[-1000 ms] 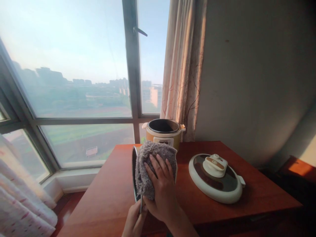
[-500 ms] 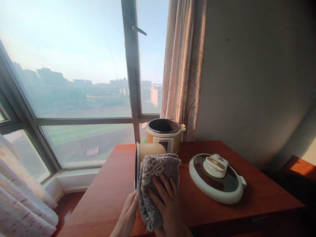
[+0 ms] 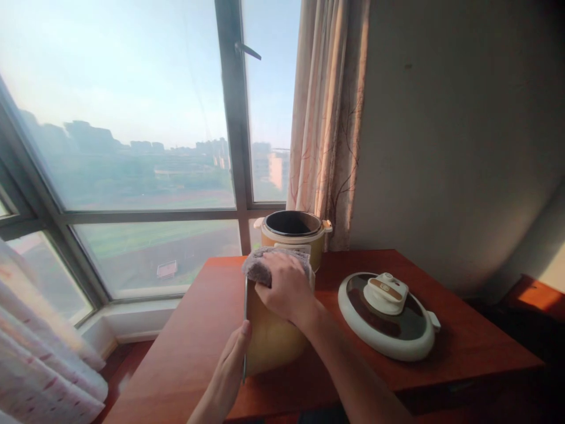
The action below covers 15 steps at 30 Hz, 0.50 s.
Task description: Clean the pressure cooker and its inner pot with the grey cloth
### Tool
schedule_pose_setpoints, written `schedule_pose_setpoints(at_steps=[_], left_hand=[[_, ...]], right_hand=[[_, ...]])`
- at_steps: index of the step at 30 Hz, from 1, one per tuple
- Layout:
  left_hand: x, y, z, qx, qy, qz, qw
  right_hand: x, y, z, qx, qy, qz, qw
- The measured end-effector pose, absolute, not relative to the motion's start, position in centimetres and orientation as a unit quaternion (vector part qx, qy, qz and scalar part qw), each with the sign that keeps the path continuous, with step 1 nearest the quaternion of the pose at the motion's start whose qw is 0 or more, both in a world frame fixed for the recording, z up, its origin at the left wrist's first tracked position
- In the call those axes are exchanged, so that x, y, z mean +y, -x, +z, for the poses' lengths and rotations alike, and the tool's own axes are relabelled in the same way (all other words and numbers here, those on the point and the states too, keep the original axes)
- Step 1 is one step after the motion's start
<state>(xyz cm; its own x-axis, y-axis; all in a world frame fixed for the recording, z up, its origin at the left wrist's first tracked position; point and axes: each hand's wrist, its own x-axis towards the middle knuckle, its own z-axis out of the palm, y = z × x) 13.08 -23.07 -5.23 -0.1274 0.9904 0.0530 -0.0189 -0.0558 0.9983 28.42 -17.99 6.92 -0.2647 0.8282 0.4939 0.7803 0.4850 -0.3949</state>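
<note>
The yellowish inner pot (image 3: pixel 273 335) of a cooker is tipped on its side, its rim facing left. My left hand (image 3: pixel 228 362) grips that rim, thumb on the outside and the other fingers hidden behind it. My right hand (image 3: pixel 286 282) is closed on a grey towel (image 3: pixel 256 270) and presses it against the upper side of the pot. Behind the pot stands the cooker body (image 3: pixel 293 227), open at the top. To the right lies the cooker lid (image 3: pixel 388 315), with its white rim, dark centre and knob on top.
A reddish-brown wooden table (image 3: pixel 176 341) carries these things; its right edge slants away near the wall. A window (image 3: pixel 145 118) fills the left side, with a pink curtain (image 3: pixel 324 118) behind the cooker and another curtain (image 3: pixel 39 353) at lower left.
My right hand and the towel have moved up and forward, from the near side of the pot to its upper side, uncovering the near side. My left hand stays at the rim.
</note>
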Motion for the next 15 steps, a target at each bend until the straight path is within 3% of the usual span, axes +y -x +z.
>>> schedule_pose_setpoints(at_steps=[6, 15], left_hand=[[-22.8, -13.0, -8.2, 0.501, -0.526, 0.534, 0.432], [-23.3, -12.6, -12.9, 0.516, -0.547, 0.567, 0.336]], right_hand=[[-12.8, -28.0, 9.9, -0.794, 0.558, 0.134, 0.203], [-11.1, -27.3, 8.8, -0.796, 0.566, 0.096, 0.192]])
